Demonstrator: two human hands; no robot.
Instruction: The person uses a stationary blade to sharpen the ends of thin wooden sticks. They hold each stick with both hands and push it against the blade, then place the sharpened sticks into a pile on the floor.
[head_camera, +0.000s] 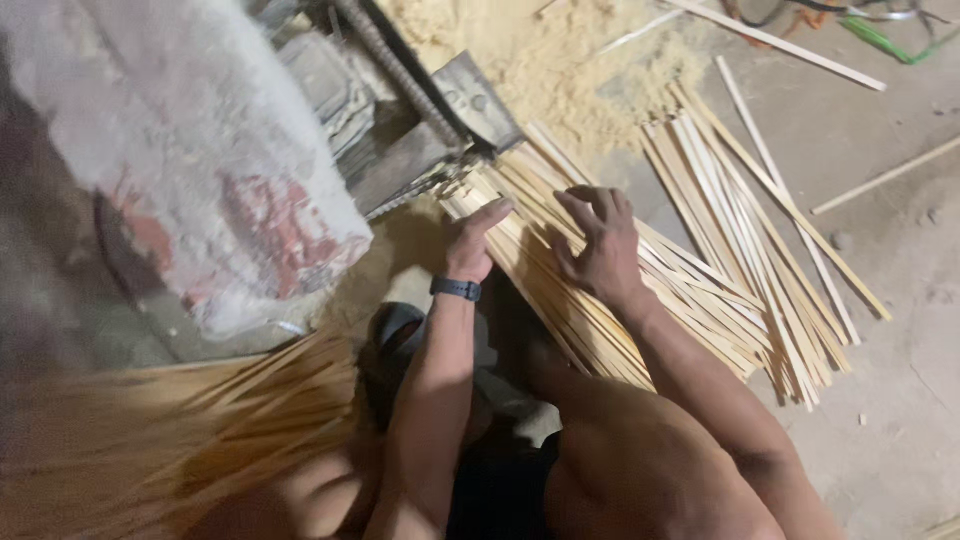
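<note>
Head camera looks down at centre frame: left hand, dark wristband on its wrist, presses fingers flat on a sloping bundle of pale yellow split bamboo strips, grasping nothing. Right hand spreads loose over the same strips, palm down, nothing clenched. Grey metal machine sits upper centre, sawdust heap beyond, another fan of strips lying at right.

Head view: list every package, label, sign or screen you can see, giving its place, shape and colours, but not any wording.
Sack: upper left, beside the machine; bulky, rounded, dusty white with faded red patches.
Wristband: on the left hand; dark; any screen is not visible.
No signs or labels in view.
</note>
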